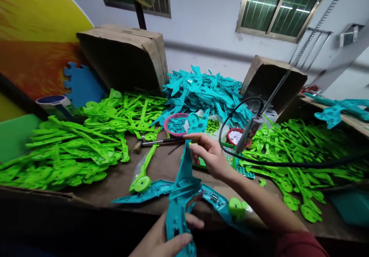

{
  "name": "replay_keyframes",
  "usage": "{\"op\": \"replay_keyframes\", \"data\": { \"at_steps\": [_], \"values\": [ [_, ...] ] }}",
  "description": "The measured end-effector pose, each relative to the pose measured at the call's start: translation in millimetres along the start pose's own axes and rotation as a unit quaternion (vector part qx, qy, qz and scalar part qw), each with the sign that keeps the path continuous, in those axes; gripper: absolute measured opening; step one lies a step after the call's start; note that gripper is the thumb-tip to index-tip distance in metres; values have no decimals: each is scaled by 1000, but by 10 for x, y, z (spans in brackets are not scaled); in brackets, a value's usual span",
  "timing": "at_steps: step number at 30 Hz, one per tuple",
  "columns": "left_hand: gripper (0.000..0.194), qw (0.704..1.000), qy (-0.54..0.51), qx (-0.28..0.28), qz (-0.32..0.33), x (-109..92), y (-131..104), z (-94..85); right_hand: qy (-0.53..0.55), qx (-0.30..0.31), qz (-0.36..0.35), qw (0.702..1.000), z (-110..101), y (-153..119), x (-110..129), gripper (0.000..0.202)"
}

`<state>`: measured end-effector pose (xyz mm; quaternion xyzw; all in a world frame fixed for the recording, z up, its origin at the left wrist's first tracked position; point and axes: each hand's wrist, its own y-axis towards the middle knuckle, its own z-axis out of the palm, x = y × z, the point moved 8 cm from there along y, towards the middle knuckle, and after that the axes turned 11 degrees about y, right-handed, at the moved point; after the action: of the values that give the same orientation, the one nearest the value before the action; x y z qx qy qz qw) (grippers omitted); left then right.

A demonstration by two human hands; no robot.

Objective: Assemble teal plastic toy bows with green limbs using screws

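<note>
A large turquoise plastic part (178, 199) with several long arms stands in front of me near the table's front edge. My left hand (170, 236) is closed around its lower arm, thumb across the front. At its tall upright arm (186, 166), my right hand (210, 155) has bent fingers, with the index fingertip over the arm's edge; the other fingertips are partly hidden. Beneath the part's left arm lies a lime-green arm-shaped piece with a round end (142, 184). Another green round-ended piece (238, 207) is by the right arm.
Green pieces are heaped at left (72, 149) and right (291, 153), with a turquoise heap (204, 89) behind. A pink basket (165, 124) of small parts, a red bowl (230, 137) and green tray (201, 165) stand mid-table. An electric screwdriver (249, 134) hangs with its black cable.
</note>
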<state>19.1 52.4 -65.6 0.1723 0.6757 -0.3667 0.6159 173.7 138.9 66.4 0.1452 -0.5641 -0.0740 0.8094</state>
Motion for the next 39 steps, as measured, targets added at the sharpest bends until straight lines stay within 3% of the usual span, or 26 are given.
{"op": "replay_keyframes", "data": {
  "at_steps": [3,5,9,13,16,18,20,23,26,30,39],
  "values": [
    [92,990,-103,47,79,-118,93,8,45,10,8,999,56,-96,5,24],
    [102,971,-185,92,117,-271,129,35,32,51,37,998,134,-160,-18,22],
    [84,956,-252,114,101,-549,212,72,-17,104,60,993,242,-294,14,22],
    [75,957,-256,89,100,-713,351,-5,-19,151,93,984,294,-409,-27,25],
    [66,959,-267,46,85,-717,469,-66,-3,172,109,979,299,-501,-99,27],
    [48,960,-269,0,77,-693,510,-86,-4,127,75,989,202,-516,-78,28],
    [39,955,-284,-25,87,-688,508,-56,-62,30,-16,997,10,-504,52,23],
    [46,954,-284,3,99,-669,484,90,-211,-82,-165,960,-176,-522,313,11],
    [61,966,-243,45,83,-579,488,230,-289,-72,-238,924,-119,-504,404,6],
    [64,974,-206,45,77,-484,522,266,-333,-50,-302,892,5,-511,417,9],
    [65,978,-190,32,80,-503,556,270,-340,-33,-327,881,50,-478,388,18]
  ]
}}
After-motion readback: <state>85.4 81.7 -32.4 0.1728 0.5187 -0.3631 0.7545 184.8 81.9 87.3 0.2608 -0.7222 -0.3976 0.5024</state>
